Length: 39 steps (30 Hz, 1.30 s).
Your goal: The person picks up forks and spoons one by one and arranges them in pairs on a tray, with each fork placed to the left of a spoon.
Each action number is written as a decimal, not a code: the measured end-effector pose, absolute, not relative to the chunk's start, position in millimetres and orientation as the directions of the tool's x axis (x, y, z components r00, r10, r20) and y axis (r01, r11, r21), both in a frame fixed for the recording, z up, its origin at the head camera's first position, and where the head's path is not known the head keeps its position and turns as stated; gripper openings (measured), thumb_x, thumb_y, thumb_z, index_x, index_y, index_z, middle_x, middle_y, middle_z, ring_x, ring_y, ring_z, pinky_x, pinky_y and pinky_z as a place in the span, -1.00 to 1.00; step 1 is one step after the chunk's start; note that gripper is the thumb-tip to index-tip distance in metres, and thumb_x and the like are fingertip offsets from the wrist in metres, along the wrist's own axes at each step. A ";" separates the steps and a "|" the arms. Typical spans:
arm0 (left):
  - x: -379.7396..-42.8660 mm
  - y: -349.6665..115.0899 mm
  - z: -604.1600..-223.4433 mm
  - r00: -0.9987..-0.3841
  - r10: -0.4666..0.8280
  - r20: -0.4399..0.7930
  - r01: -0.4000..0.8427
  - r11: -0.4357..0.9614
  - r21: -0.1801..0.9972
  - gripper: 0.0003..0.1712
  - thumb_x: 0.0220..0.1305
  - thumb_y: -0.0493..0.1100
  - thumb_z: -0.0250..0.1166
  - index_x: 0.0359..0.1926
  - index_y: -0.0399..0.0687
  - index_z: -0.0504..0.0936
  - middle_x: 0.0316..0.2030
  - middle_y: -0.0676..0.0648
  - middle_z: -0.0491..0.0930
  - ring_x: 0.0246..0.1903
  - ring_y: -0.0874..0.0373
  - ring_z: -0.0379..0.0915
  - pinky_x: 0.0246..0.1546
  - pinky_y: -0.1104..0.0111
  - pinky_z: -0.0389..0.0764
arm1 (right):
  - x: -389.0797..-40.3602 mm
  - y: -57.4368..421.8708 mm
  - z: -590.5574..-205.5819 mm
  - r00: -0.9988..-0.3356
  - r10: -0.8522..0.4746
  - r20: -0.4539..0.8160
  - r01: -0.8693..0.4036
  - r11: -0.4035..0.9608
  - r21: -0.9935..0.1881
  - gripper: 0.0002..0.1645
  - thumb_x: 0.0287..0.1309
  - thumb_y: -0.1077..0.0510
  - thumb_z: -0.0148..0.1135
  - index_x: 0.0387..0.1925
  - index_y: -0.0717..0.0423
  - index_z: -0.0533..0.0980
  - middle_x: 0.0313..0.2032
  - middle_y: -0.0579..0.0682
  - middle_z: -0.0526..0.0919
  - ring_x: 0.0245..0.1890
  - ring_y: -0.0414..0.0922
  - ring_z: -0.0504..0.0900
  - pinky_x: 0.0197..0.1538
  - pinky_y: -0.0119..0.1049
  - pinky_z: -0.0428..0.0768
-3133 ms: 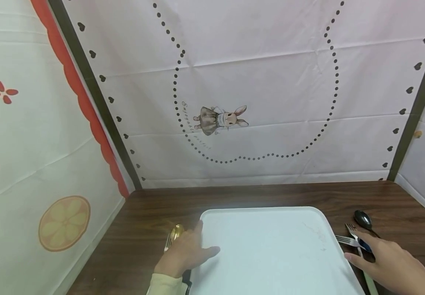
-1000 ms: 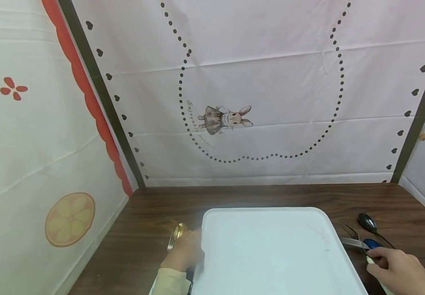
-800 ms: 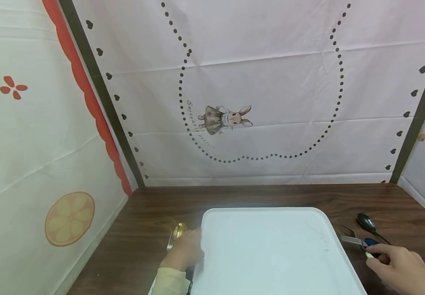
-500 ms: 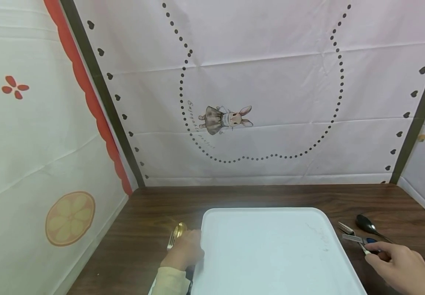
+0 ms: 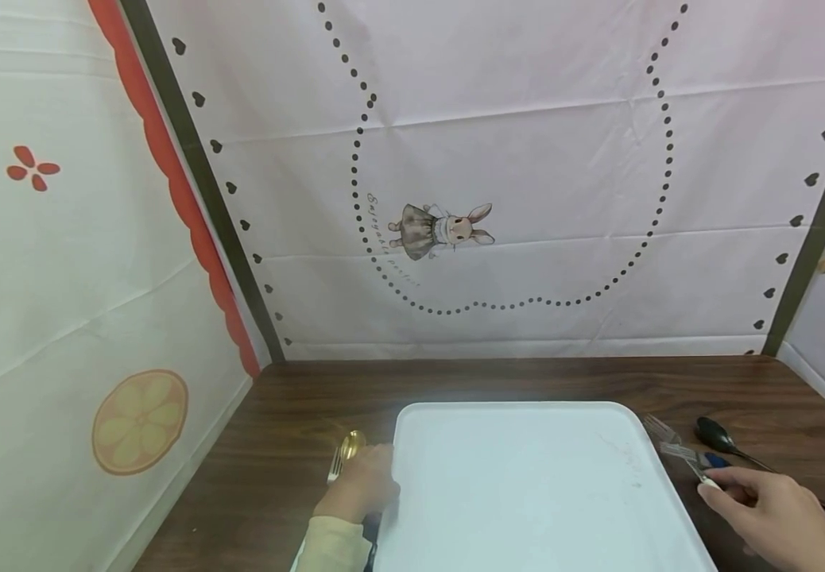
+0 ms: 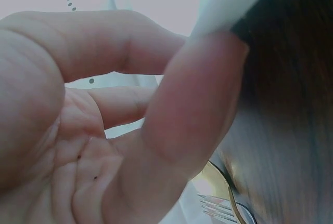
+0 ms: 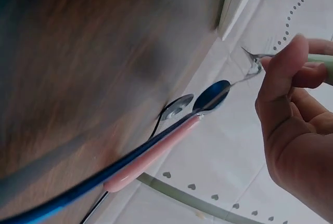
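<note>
The white rectangular tray lies on the dark wooden table. My left hand pinches its left rim; in the left wrist view, thumb and forefinger meet at the white edge. At the tray's right side, my right hand holds a fork by its pale green handle, tines pointing up and left, raised in the right wrist view. Close by lie a pink-handled fork, a blue spoon and a black spoon. Their handles are partly hidden behind my right hand in the head view.
Left of the tray, a gold spoon and a silver fork lie partly covered by my left hand. Printed white cloth walls enclose the table at the back and both sides.
My right hand has gone from spread over the cutlery to holding the green-handled fork, whose tines have shifted left and up. My left hand's fingers have curled onto the tray's rim.
</note>
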<state>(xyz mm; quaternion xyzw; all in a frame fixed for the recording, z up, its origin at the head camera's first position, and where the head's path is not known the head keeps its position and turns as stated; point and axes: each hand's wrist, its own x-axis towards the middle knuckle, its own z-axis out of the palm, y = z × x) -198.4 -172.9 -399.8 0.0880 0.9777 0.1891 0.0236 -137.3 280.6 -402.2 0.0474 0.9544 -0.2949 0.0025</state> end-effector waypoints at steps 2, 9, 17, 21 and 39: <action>-198.7 -172.2 -399.9 -0.985 0.171 -0.024 0.150 0.915 0.373 -0.62 -0.17 -0.37 0.20 -0.19 -0.35 0.51 -0.35 -0.19 0.53 -0.37 -0.04 0.40 -0.16 -0.03 0.50 | -138.0 281.5 -401.5 -0.994 0.101 -0.031 0.101 0.814 -0.572 -0.27 0.26 -0.20 -0.02 0.05 0.43 0.40 -0.55 -0.10 0.53 -0.68 -0.12 0.50 -0.51 -0.19 0.51; -197.7 -171.7 -399.7 -0.987 0.157 -0.035 0.132 0.912 0.387 -0.58 -0.15 -0.37 0.21 -0.13 -0.37 0.50 -0.30 -0.22 0.54 -0.34 -0.06 0.40 -0.15 -0.04 0.50 | -139.8 286.2 -399.7 -0.986 0.163 -0.031 0.144 0.750 -0.646 -0.20 0.29 -0.25 -0.13 0.09 0.45 0.35 -0.48 -0.03 0.59 -0.64 -0.08 0.52 -0.52 -0.18 0.52; -196.7 -171.4 -399.5 -0.988 0.150 -0.041 0.122 0.911 0.394 -0.57 -0.14 -0.37 0.20 -0.12 -0.38 0.49 -0.28 -0.24 0.55 -0.33 -0.07 0.42 -0.14 -0.05 0.50 | -139.7 283.9 -397.1 -0.985 0.167 -0.044 0.139 0.621 -0.772 -0.18 0.26 -0.31 -0.13 0.05 0.40 0.41 -0.50 0.06 0.54 -0.63 -0.03 0.49 -0.56 -0.17 0.56; -196.3 -171.7 -398.6 -0.987 0.158 -0.033 0.131 0.906 0.403 -0.63 -0.17 -0.39 0.18 -0.19 -0.35 0.50 -0.36 -0.19 0.53 -0.39 -0.04 0.40 -0.25 0.02 0.53 | -140.6 283.3 -395.6 -0.991 0.126 -0.042 0.105 0.543 -0.833 -0.23 0.29 -0.24 -0.11 0.08 0.42 0.37 -0.46 0.10 0.51 -0.62 -0.01 0.46 -0.57 -0.16 0.56; -198.7 -174.3 -402.4 -0.984 0.178 -0.018 0.157 0.906 0.393 -0.61 -0.20 -0.38 0.19 -0.20 -0.35 0.49 -0.41 -0.16 0.51 -0.44 0.00 0.38 -0.33 0.07 0.54 | -142.8 276.8 -396.3 -0.985 0.098 -0.144 0.173 0.435 -0.884 -0.27 0.29 -0.18 -0.04 0.15 0.40 0.31 -0.44 0.09 0.52 -0.60 -0.03 0.45 -0.56 -0.16 0.56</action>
